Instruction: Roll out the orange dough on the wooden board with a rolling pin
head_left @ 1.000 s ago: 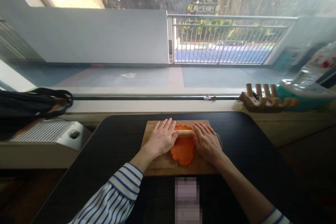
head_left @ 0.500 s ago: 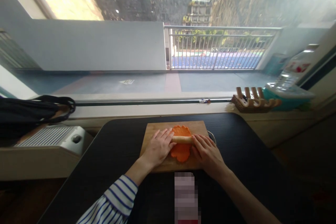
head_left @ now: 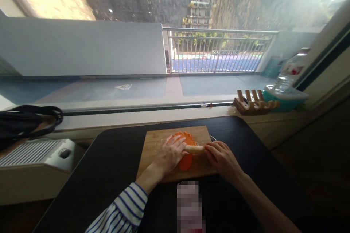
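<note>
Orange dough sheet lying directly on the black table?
No, the flat orange dough sheet lies on the rectangular wooden board, which rests on the black table.

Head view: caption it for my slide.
Left hand and right hand on a rolling pin across orange dough, wooden board beneath.

The rolling pin bars the gap between the left fingers and right fingers; bare desk leaves room to the right fingers' right.
</note>
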Available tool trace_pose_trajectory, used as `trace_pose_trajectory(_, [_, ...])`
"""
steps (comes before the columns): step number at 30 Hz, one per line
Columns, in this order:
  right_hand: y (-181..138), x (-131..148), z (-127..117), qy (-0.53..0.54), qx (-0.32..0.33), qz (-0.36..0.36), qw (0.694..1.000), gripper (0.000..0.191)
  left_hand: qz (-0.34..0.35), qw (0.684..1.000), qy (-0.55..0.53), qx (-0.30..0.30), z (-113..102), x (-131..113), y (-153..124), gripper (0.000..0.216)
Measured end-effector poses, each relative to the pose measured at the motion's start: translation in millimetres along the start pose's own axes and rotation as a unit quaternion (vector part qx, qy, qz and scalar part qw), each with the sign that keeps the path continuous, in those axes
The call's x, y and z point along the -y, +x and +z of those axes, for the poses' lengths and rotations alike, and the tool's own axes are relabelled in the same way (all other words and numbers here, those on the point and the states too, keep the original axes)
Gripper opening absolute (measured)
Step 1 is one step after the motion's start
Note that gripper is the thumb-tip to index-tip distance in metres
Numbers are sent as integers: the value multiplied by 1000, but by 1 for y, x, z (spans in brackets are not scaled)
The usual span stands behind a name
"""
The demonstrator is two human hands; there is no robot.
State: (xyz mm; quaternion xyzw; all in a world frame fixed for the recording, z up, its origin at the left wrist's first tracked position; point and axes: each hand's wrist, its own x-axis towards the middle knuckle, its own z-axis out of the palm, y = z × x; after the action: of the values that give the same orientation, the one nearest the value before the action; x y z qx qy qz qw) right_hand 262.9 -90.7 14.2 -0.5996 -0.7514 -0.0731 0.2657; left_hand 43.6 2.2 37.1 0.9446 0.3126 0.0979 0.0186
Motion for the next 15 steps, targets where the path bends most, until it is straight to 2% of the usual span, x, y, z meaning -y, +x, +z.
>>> trace_pose_trajectory(6, [17, -1, 10, -12, 13, 30, 999, 21, -8, 1000, 16, 2, 12, 8, 5, 30])
trace_pose_trajectory(11, [27, 1, 22, -48, 12, 64, 997, 22, -17, 999, 45, -5, 22, 11, 7, 49])
trace_pose_trajectory(15, [37, -4, 27, -71, 18, 69, 995, 25, -23, 998, 51, -12, 23, 15, 17, 52])
